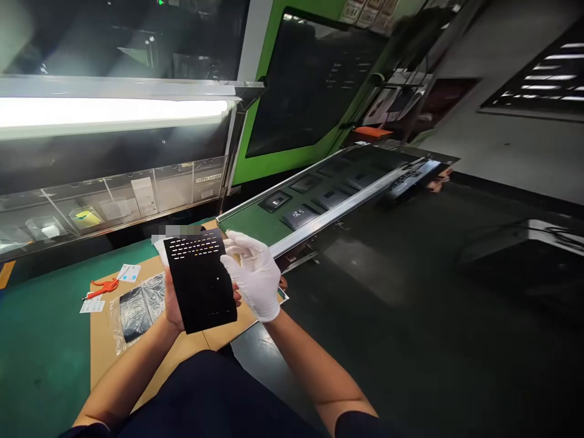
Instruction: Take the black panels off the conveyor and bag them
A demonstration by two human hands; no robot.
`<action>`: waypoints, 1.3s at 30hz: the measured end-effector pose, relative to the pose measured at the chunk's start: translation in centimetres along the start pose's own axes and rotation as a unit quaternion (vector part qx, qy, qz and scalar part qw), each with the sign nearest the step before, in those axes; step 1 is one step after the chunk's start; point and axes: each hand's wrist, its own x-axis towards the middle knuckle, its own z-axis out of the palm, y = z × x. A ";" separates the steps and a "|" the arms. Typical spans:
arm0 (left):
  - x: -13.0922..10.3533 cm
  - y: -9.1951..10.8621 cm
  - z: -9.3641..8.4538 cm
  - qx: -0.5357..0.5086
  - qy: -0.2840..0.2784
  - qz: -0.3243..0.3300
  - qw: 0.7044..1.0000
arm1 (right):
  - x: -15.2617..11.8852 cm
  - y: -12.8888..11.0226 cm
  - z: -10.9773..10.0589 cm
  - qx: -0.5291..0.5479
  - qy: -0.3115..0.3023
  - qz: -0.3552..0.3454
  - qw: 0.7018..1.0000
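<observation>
A thin black plastic panel (207,292) with rows of small slots is held tilted up in front of me. My left hand (171,304) grips it from the left and behind, and fingertips show past its right edge. My right hand (255,277), in a white glove, is at the panel's upper right edge. Its thumb and fingers are apart and curved, the thumb overlapping the edge; whether it presses on the panel is unclear. Below lies a dark panel in a clear plastic bag (139,310) on a cardboard sheet (107,365).
An orange air blow gun (106,285) and small white cards (129,273) lie on the left. Ahead, a green conveyor belt (258,228) carries several black parts (297,216). A green machine (264,91) stands behind it. Clear bins (173,188) line the back under a bright lamp (114,112).
</observation>
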 end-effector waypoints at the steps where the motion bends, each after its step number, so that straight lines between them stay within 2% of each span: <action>1: -0.1 0.0 -0.1 0.004 -0.001 -0.004 1.000 | 0.0 -0.1 0.1 0.008 -0.003 -0.007 1.000; 6: -0.4 -0.3 -1.0 -0.005 -0.037 -0.010 0.999 | -0.6 -0.4 0.7 0.013 0.015 0.001 1.000; 11: -0.5 -0.8 -1.5 -0.013 -0.031 -0.002 0.999 | -0.9 -0.5 1.0 0.011 0.049 0.004 0.999; 19: -0.1 -1.0 -2.3 -0.020 -0.069 0.004 0.997 | -0.8 -0.3 1.0 -0.041 0.079 -0.012 0.996; 21: -0.1 -1.0 -2.5 -0.020 -0.064 0.001 0.998 | -0.8 -0.1 0.9 -0.046 0.079 -0.010 0.996; 27: -0.3 -1.2 -2.9 -0.036 -0.015 0.012 0.999 | -0.8 -0.3 0.8 -0.012 0.024 0.002 1.000; 36: -0.2 -1.2 -2.5 -0.016 0.008 -0.005 1.000 | -1.0 0.2 0.8 -0.041 0.077 -0.023 0.996; 39: -0.2 -1.0 -2.2 -0.013 0.001 0.003 1.000 | -1.1 0.6 0.7 -0.057 0.089 -0.016 0.994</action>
